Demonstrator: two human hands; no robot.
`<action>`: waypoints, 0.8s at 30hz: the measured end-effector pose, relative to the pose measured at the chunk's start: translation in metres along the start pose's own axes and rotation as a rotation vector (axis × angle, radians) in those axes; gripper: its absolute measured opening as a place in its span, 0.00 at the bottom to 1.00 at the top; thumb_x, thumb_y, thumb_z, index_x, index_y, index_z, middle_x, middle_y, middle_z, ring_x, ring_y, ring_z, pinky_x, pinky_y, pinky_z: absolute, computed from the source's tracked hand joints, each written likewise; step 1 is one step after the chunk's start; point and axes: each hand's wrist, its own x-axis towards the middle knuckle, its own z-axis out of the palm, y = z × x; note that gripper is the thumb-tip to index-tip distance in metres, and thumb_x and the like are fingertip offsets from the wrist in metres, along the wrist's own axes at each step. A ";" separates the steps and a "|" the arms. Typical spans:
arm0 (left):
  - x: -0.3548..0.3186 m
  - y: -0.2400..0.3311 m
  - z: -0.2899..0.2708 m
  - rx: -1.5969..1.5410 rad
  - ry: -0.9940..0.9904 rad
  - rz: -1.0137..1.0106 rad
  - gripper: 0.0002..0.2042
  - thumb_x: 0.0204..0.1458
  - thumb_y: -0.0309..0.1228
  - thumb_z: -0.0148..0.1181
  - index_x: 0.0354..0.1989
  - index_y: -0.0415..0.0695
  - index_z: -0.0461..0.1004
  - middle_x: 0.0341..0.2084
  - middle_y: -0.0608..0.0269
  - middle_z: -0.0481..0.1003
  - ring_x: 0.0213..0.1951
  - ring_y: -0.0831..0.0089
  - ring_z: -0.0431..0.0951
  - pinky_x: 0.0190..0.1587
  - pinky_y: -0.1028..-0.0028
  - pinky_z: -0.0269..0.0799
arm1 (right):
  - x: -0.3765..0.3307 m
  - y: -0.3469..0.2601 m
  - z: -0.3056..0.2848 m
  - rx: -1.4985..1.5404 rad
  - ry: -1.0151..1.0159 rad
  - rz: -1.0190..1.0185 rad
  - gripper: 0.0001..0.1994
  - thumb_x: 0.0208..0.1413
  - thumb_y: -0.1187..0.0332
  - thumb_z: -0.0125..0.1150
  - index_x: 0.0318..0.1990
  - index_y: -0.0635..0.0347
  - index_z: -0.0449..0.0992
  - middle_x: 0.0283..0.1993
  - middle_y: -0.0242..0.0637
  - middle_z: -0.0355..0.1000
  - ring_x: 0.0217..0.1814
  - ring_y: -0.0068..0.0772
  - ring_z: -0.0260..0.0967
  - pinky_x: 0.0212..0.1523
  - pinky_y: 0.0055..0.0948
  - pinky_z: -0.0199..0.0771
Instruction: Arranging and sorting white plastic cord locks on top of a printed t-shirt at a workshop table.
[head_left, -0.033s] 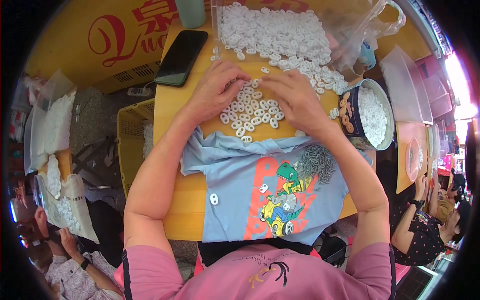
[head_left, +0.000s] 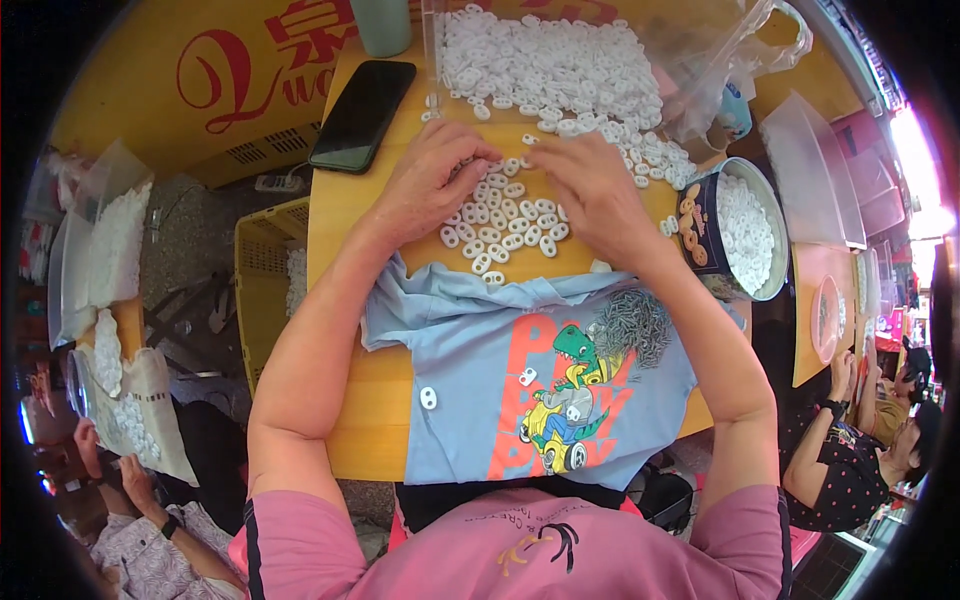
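Observation:
My left hand [head_left: 430, 180] rests on the wooden table with its fingers curled and thumb and forefinger close together. Whether a piece sits between them is hidden. My right hand [head_left: 592, 195] has its fingers stretched toward a small white oval two-hole plastic piece [head_left: 529, 140], close to its fingertips. Between and below both hands lies a spread of the same white pieces [head_left: 512, 241]. Nearer me, a grey-blue printed T-shirt [head_left: 450, 370] covers the table, with a pile of small metal screws or pins [head_left: 636, 328] and a loose white piece [head_left: 428, 398] on it.
A large heap of white pieces [head_left: 545, 65] fills a clear bin at the back. A round tin [head_left: 705, 225] of them stands right, near a plastic bag [head_left: 715, 85]. A black phone [head_left: 363, 115] and green cup [head_left: 382, 25] sit back left. Other people work at both sides.
My right hand has shifted slightly, its fingertips now at the edge of the single white piece. My left hand has stayed where it was.

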 end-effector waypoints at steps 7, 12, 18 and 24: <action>-0.001 0.000 0.001 -0.007 -0.024 -0.029 0.06 0.57 0.27 0.58 0.40 0.43 0.79 0.36 0.59 0.75 0.44 0.57 0.71 0.50 0.62 0.67 | 0.026 0.023 0.014 -0.239 0.116 0.101 0.07 0.54 0.66 0.66 0.39 0.55 0.84 0.36 0.34 0.74 0.43 0.42 0.70 0.43 0.39 0.73; -0.002 -0.003 0.002 -0.002 -0.019 -0.018 0.06 0.57 0.27 0.59 0.40 0.43 0.79 0.36 0.57 0.75 0.45 0.57 0.71 0.50 0.62 0.67 | 0.035 0.032 0.017 -0.356 0.045 0.014 0.08 0.54 0.62 0.67 0.36 0.54 0.84 0.31 0.33 0.72 0.40 0.40 0.71 0.39 0.38 0.74; -0.001 -0.009 0.004 -0.001 -0.024 0.020 0.06 0.57 0.28 0.59 0.40 0.43 0.79 0.36 0.56 0.75 0.45 0.56 0.72 0.50 0.62 0.67 | 0.015 0.013 -0.023 -0.114 0.014 0.064 0.08 0.56 0.65 0.66 0.36 0.59 0.82 0.32 0.35 0.76 0.36 0.41 0.72 0.36 0.37 0.71; 0.001 -0.015 0.001 -0.019 -0.053 0.021 0.08 0.58 0.31 0.58 0.41 0.42 0.79 0.37 0.56 0.76 0.44 0.57 0.73 0.51 0.62 0.67 | -0.047 -0.049 -0.078 0.423 -0.344 0.154 0.06 0.56 0.70 0.66 0.36 0.63 0.80 0.31 0.40 0.73 0.32 0.43 0.71 0.31 0.35 0.68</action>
